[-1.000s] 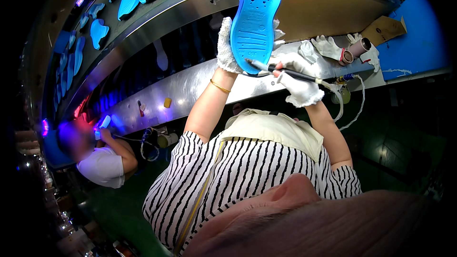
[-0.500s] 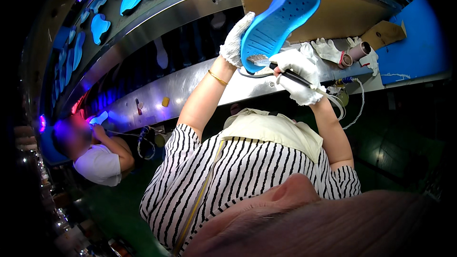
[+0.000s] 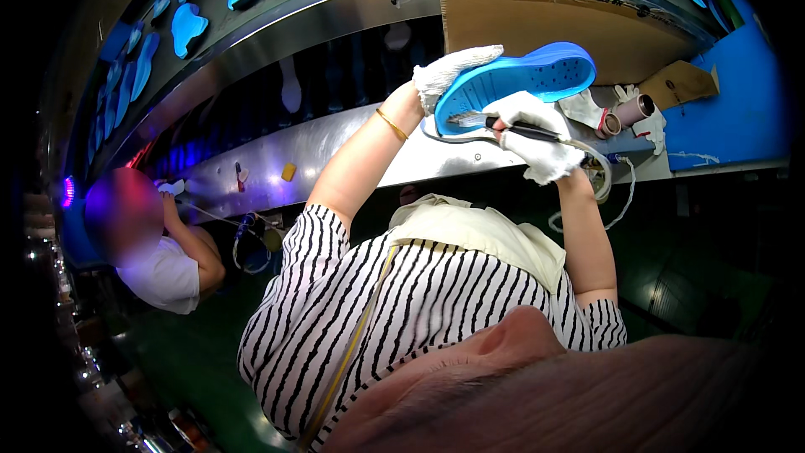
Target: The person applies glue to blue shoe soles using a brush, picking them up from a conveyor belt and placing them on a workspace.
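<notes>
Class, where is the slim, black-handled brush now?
In the head view, right of centre, the white-gloved right hand holds the brush, its pale bristles at the left end of the blue, foot-shaped sole.

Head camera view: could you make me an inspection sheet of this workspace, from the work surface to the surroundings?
Surface: bare metal shows along the ledge.
Job's things: blue shoe sole, held raised and tilted; brush, bristles at the sole's inner face.
Clutter: spare white gloves, pinkish tube, small yellow block.
Hands: left hand, gloved, holds the sole near its left end; right hand, gloved, grips the brush.
Cables: pale hose curves from the brush handle.
Surroundings: cardboard sheet behind; more blue pieces above; another person at left.
</notes>
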Available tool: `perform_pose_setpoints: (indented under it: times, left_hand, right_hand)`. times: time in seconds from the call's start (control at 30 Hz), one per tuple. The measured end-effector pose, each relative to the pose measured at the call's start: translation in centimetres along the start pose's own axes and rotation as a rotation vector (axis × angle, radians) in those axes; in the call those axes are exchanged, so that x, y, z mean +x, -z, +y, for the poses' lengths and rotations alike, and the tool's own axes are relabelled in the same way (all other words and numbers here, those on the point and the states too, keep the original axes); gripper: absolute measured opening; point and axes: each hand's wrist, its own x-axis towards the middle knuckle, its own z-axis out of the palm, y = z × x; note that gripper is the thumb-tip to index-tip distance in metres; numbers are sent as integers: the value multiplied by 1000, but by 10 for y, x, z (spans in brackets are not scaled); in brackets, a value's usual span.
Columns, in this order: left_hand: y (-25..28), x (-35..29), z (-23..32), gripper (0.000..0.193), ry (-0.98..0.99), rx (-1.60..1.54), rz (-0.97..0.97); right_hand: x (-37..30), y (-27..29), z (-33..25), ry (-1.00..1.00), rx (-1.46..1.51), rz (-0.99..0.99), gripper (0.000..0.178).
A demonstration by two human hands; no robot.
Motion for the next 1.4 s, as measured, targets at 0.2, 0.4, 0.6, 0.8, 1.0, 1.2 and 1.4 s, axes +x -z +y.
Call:
perform_pose_setpoints:
  times: [0.2, 0.4, 0.6, 0.8, 1.0, 1.2, 1.4]
  left_hand:
    - [3, 3, -4, 42, 132, 152, -22]
    - [-3, 3, -2, 39, 117, 181, -33]
    - [-2, 4, -13, 41, 19, -56, -88]
    - [-26, -9, -37, 69, -8, -411, -215]
    - [-17, -24, -46, 65, -22, -476, -287]
    - [-9, -21, -47, 58, -100, -344, -137]
    - [-12, -20, -43, 55, -223, -276, -82]
  right_hand:
    - [-5, 19, 4, -11, -252, -199, 16]
    - [-9, 27, 1, -54, -100, -79, 16]
    - [-15, 33, -11, -133, 134, 92, 11]
    - [-5, 54, 20, -136, 258, 304, 13]
    - [4, 73, 46, 112, 213, 730, 14]
    - [-17, 30, 19, 132, -13, 315, 19]
    - [-14, 32, -16, 340, -624, 23, 22]
